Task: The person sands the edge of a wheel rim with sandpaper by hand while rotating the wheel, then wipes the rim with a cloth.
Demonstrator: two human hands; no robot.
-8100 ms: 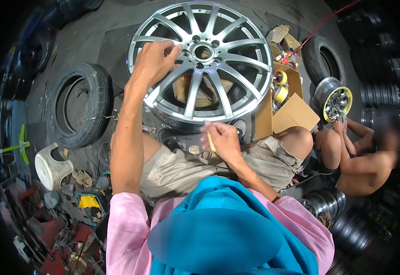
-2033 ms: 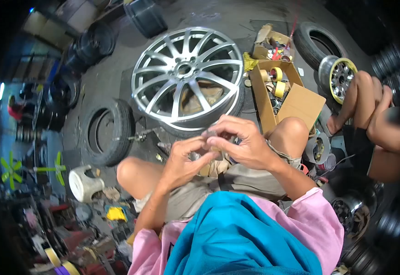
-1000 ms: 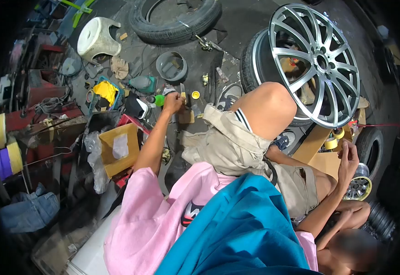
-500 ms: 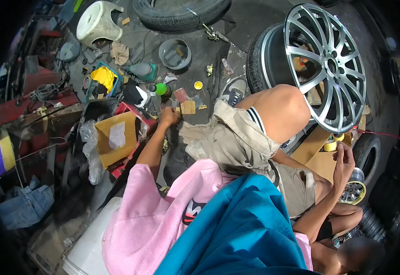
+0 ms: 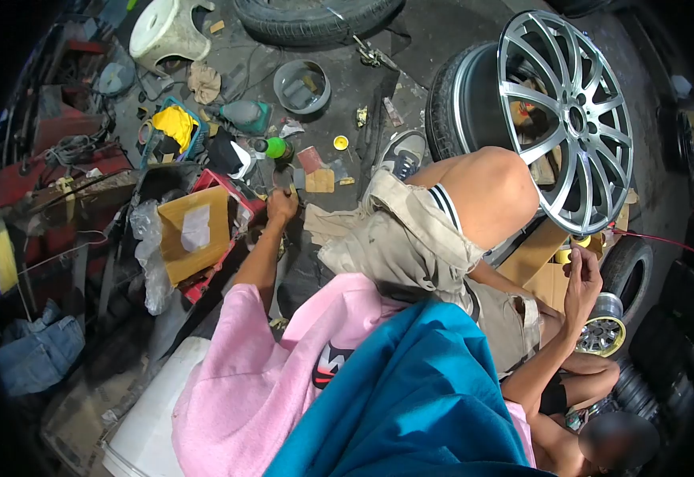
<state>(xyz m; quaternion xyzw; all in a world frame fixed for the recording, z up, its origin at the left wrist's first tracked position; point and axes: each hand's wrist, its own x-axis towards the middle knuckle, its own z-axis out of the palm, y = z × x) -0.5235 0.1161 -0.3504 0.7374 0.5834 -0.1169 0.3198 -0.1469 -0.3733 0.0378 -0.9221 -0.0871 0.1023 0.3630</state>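
Observation:
My left hand [image 5: 282,206] is low over the floor on the left, fingers curled closed. What they hold, if anything, is too small to make out. Just beyond it stand a bottle with a green top [image 5: 275,149], a reddish sanding sheet [image 5: 309,159] and a tan sheet [image 5: 320,180]. My right hand [image 5: 581,282] is raised below the lower edge of a silver multi-spoke wheel rim [image 5: 576,119]. Its thumb and fingers are drawn together in a pinch; anything between them cannot be made out. The rim leans beside my knee, against a tyred wheel [image 5: 445,107].
At left are a red box with a cardboard carton [image 5: 194,234], a blue basket with yellow cloth [image 5: 176,131] and a white stool [image 5: 170,36]. A grey water bucket [image 5: 302,87] and a tyre [image 5: 319,22] lie ahead. Another person [image 5: 589,374] sits at lower right, near smaller rims [image 5: 601,335].
My left hand has shifted slightly left, away from the tan sheet. My right hand has moved a little left and stays pinched below the rim. The view has turned slightly.

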